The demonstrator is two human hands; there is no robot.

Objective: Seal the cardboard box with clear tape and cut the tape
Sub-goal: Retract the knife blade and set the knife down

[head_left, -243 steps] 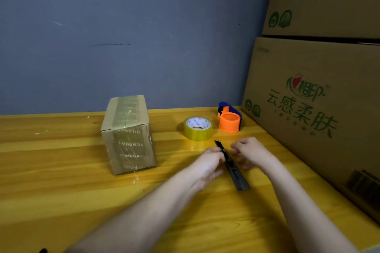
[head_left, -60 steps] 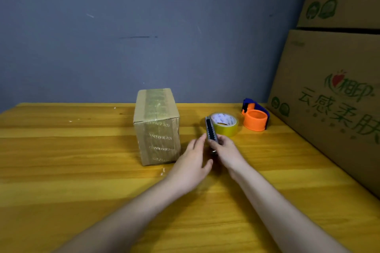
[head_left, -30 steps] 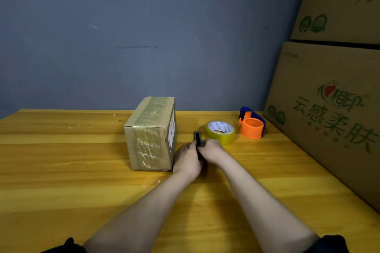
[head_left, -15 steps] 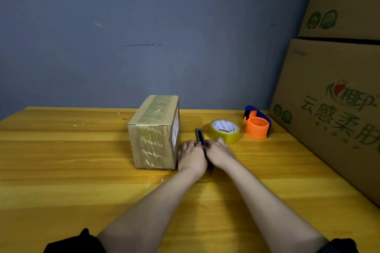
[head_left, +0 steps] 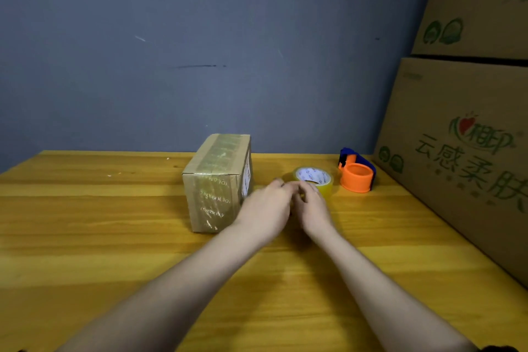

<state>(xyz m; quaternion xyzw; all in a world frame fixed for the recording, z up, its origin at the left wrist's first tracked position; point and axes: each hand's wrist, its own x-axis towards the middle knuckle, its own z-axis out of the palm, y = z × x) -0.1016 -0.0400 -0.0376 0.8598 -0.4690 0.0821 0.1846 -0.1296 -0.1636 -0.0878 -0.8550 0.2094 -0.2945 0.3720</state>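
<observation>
1. Cardboard first: a small box [head_left: 217, 183] stands toward the back edge of the tabletop [head_left: 85, 237], about midway along it, with glossy tape already running over its top and down its near face.
2. Just right of the box, the left hand [head_left: 264, 208] and right hand [head_left: 311, 206] huddle together with fingers bent inward; whatever they hold between them is hidden, so I cannot tell what either one grips.
3. Touching the fingertips from behind lies a roll of clear tape [head_left: 314, 180], flat on the wood.
4. Further right, near the back right corner, sits an orange and blue tape dispenser [head_left: 357, 174], with big printed cartons [head_left: 463, 157] stacked against that edge.
5. My guess: the sealing looks mostly done, and the cutting or tidying step is in hand. Next, the hands need to free up and reach the roll or box without nudging either.
</observation>
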